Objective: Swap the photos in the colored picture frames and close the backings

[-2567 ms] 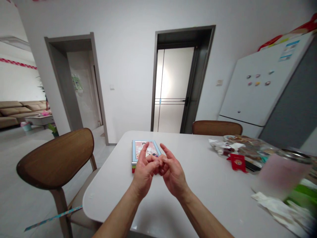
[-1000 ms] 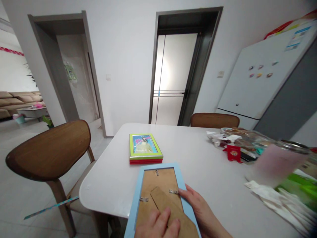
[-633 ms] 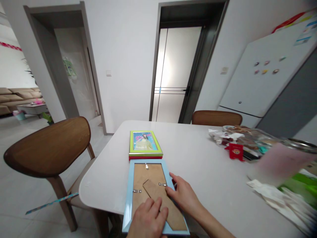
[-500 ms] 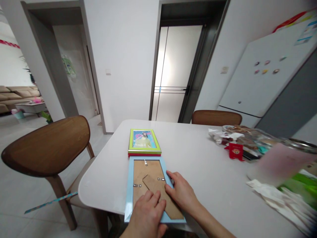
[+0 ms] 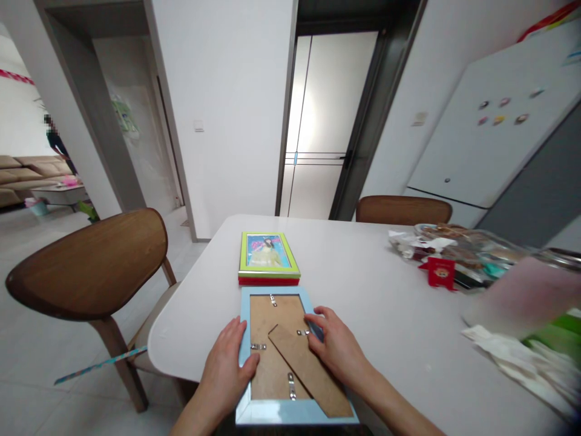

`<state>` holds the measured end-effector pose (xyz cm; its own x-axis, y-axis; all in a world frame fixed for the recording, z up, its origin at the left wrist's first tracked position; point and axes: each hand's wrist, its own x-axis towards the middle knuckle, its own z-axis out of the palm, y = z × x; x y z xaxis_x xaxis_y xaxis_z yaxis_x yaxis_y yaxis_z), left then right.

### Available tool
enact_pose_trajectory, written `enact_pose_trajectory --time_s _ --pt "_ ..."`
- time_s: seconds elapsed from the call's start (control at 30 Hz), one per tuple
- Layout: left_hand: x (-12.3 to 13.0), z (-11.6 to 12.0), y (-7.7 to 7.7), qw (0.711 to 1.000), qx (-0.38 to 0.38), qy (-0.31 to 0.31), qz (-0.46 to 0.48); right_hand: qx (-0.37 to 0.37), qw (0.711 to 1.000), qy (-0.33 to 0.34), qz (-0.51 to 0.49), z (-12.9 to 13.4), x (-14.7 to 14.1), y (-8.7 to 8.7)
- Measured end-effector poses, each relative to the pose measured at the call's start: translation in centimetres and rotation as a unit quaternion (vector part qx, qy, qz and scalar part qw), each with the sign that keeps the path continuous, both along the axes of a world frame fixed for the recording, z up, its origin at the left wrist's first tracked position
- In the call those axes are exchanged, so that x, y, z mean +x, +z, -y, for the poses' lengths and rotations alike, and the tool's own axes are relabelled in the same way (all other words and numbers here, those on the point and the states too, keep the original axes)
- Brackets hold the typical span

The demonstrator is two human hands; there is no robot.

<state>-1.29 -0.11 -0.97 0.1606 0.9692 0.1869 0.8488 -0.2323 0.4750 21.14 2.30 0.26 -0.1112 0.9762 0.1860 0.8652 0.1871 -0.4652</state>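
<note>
A light-blue picture frame (image 5: 246,387) lies face down at the table's near edge, its brown backboard (image 5: 272,381) showing. Several small metal clips (image 5: 291,386) sit around the backboard, and a brown easel leg (image 5: 313,375) slants across it. My left hand (image 5: 226,358) grips the frame's left side, thumb over the rim onto the board. On the right side, my right hand (image 5: 336,342) holds the rim, its thumb and fingertips beside the right clip (image 5: 302,332). Just beyond, a green picture frame (image 5: 243,254) with a photo rests face up on a red one (image 5: 269,281).
On the white table (image 5: 363,266), plastic-wrapped items (image 5: 481,245), a red packet (image 5: 441,274) and white cloth or tissue (image 5: 512,357) are at the right. Wooden chairs (image 5: 95,266) stand left and beyond. A person (image 5: 57,145) is far off at left.
My left hand has moved from the lower part of the backboard to the frame's left side, uncovering the bottom clip. My right hand stays at the right rim.
</note>
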Motion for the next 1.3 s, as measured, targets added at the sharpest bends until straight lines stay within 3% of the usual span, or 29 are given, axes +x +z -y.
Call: enact_pose_trajectory --time_s 0.33,0.47,0.57,0.8,0.97,1.13,1.3 --pt "0.0 0.1 -0.3 1.000 0.017 -0.001 0.012 0.031 0.999 -0.012 0.030 -0.3 -0.4 0.3" --pt "0.1 0.3 -0.5 1.000 0.028 -0.002 0.011 0.078 0.995 0.024 0.064 -1.6 -2.2 1.2" --pt "0.1 0.4 -0.6 0.999 0.032 0.001 0.013 0.062 0.994 0.053 0.070 -3.1 -4.2 1.3" --pt "0.1 0.3 -0.8 0.999 0.032 -0.003 0.020 0.054 0.995 0.029 0.081 -5.0 -5.7 0.4" --pt "0.2 0.4 -0.4 1.000 0.021 -0.004 0.019 0.054 0.994 0.053 0.076 -3.1 -5.7 1.2" --pt "0.3 0.5 -0.1 1.000 0.014 -0.013 0.011 0.029 0.981 0.188 0.027 0.5 -6.6 1.8" --pt "0.4 0.5 -0.3 1.000 0.021 -0.014 -0.009 0.032 0.987 0.156 0.039 0.7 -7.7 1.7"
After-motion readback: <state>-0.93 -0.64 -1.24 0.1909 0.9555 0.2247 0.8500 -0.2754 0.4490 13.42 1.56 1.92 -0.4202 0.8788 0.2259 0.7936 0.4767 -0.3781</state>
